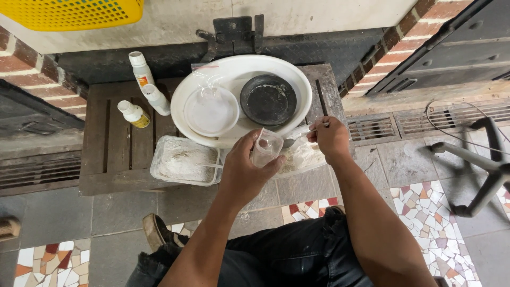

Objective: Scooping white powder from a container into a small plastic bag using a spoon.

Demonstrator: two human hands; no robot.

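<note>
Over the front edge of the low wooden surface (119, 159), the left hand (245, 172) holds a small clear plastic cup (266, 149), fingers wrapped round its body, thumb on the near side. Cup sits tilted slightly, mouth up, just above a clear tray of white powder (304, 157). Cup looks thin-walled, translucent, cloudy with dust; I can't tell how much powder is in it, though I judge it far from full.

Right hand (330, 139) pinches the handle of a metal spoon (297, 138) between thumb and fingertips, bowl end pointing toward the cup's mouth. I read this as mid-transfer: powder is going from tray to cup by the spoonful, with most of the tray's heap not yet moved.

Left of the cup, a second clear tray (186, 160) holds a thinner, flatter layer of white powder. Behind both, a large white basin (241, 64) carries a white lidded bowl (211, 110) and a black round dish (268, 99), side by side. Three small white bottles (143, 90) stand further left on the slats.
</note>
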